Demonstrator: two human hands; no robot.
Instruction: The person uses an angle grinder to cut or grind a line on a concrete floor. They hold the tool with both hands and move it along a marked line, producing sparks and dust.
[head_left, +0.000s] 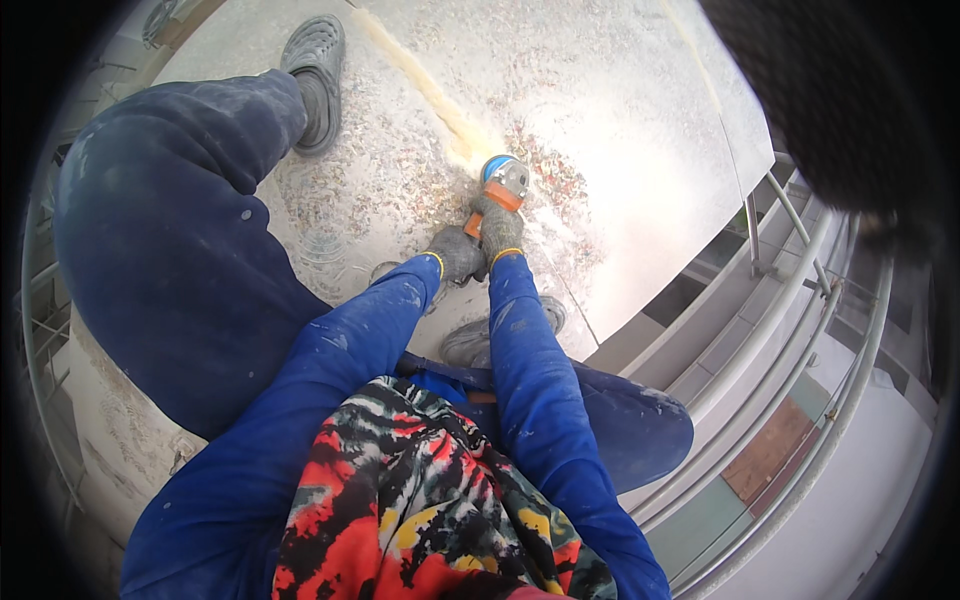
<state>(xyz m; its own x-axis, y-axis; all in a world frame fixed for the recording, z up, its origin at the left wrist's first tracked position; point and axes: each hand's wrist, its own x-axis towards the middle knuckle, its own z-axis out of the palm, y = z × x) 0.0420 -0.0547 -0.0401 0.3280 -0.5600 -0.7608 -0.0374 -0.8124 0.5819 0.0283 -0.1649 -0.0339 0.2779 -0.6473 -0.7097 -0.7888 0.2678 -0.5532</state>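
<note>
An orange and grey angle grinder (507, 190) with a blue disc (493, 166) is in both my hands. Its disc sits at the near end of a yellowish strip (420, 85) running along the pale, dusty board (640, 190) under me. My right hand (500, 228), in a grey glove, is wrapped round the grinder's body just behind its head. Lower and to the left, my gloved left hand (457, 254) closes round the rear of the tool. Its fingers are partly hidden by the wrist and sleeve.
My shoe (316, 85) stands on the board at the upper left; another shoe (470, 342) is tucked below my arms. Metal railings (850, 370) run beyond the board's right edge, where there is a drop. Crumbly debris (550, 170) and white dust cover the board.
</note>
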